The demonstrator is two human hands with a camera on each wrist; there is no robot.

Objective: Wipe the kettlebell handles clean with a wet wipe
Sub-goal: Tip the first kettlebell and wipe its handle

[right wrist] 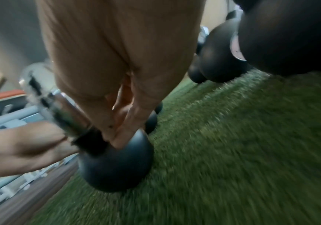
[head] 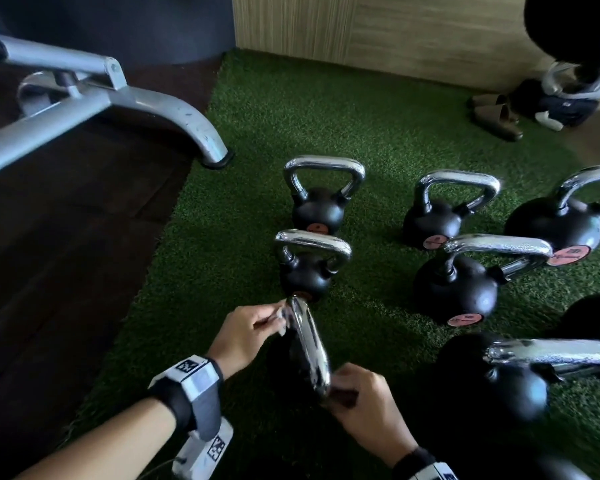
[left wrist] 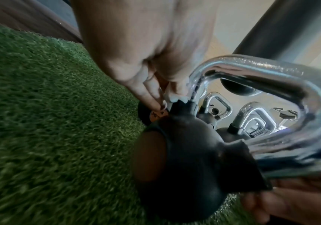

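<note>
The nearest kettlebell (head: 303,372) stands on green turf, its chrome handle (head: 309,344) seen edge-on in the head view. My left hand (head: 253,327) pinches a white wet wipe (head: 280,316) against the far leg of that handle. In the left wrist view the wet wipe (left wrist: 174,97) sits where the chrome leg (left wrist: 196,85) meets the black collar. My right hand (head: 357,396) grips the near end of the handle. The right wrist view shows its fingers (right wrist: 121,130) curled beside the near collar (right wrist: 90,143) on the black kettlebell body (right wrist: 117,167).
Several more black kettlebells stand on the turf (head: 222,237): two straight ahead (head: 305,271) (head: 317,209), others to the right (head: 454,285) (head: 513,386). A grey bench frame (head: 174,109) reaches in from the left over dark flooring. Sandals (head: 496,114) lie by the wooden wall.
</note>
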